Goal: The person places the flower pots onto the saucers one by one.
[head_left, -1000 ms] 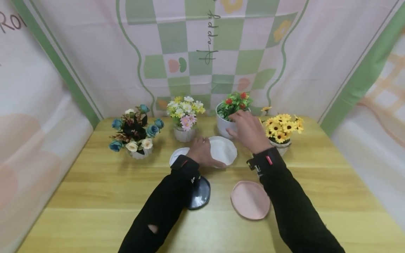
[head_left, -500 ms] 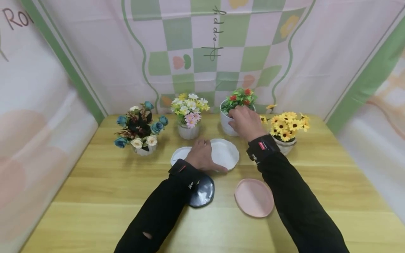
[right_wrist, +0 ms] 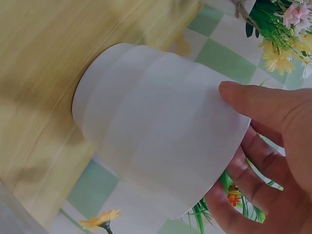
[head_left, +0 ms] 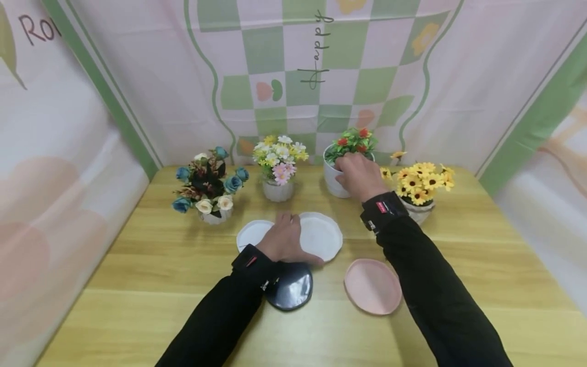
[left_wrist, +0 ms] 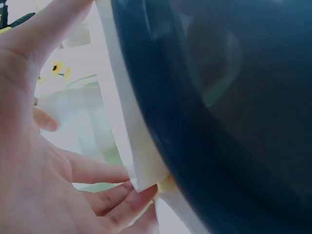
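Observation:
My left hand (head_left: 285, 239) grips the white scalloped plate (head_left: 324, 237) at its left and near edges. The left wrist view shows the thumb (left_wrist: 53, 24) and fingertips at the white plate's edge (left_wrist: 122, 107), close beside the dark plate (left_wrist: 229, 136). A smaller white plate (head_left: 253, 232) is partly hidden behind the hand. The black plate (head_left: 291, 288) lies nearer me, partly under the wrist. My right hand (head_left: 362, 176) pinches the rim of a white ribbed flower pot (right_wrist: 151, 117) with red flowers (head_left: 353, 141); its thumb is outside, its fingers inside among the leaves.
A pink plate (head_left: 373, 286) lies front right. Potted yellow flowers (head_left: 419, 183) stand right of my right hand. Pots of white and pink flowers (head_left: 281, 160) and blue and cream roses (head_left: 210, 186) stand left. A checkered cloth (head_left: 266, 48) hangs behind the table (head_left: 151, 275).
My left hand has drawn the white plate towards me and slightly left; the small white and black plates have shifted likewise. My right hand has closed on the pot's rim.

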Tool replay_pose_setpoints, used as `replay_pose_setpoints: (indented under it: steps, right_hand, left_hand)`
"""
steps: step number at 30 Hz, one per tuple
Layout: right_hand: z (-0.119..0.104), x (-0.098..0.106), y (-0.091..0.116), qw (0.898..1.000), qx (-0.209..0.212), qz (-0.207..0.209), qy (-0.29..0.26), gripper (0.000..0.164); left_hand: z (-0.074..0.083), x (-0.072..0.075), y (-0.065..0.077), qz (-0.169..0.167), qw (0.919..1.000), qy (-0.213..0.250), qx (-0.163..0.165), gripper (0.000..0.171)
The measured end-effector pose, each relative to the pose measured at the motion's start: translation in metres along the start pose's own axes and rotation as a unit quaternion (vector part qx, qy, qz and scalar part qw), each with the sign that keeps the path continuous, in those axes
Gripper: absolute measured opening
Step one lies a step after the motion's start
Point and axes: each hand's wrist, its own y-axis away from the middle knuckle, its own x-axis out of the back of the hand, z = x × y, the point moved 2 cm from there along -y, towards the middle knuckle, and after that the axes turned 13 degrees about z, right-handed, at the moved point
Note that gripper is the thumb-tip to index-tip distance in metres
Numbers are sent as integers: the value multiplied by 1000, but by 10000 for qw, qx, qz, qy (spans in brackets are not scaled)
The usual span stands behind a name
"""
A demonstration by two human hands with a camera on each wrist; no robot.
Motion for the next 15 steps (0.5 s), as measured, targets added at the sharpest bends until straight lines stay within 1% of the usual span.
replay_pose_setpoints:
  steps: [4, 9, 12, 15]
  right_hand:
    - [1, 2, -2, 9999, -40, -114, -19, 9]
    - [2, 1, -3, 9999, -77, -131, -45, 10]
    - [2, 1, -4, 9999, -69, -143, -35, 10]
    - [1, 2, -4, 9998, -60, -181, 6, 10]
  left_hand:
    - [-2, 3, 11, 12, 9999, 112, -7, 129]
    - [-3, 7, 27, 66, 9996, 257, 88, 127]
    - [-4, 9, 34, 88, 9995, 269, 124, 125]
    - [-4, 10, 40, 24, 9997, 226, 114, 128]
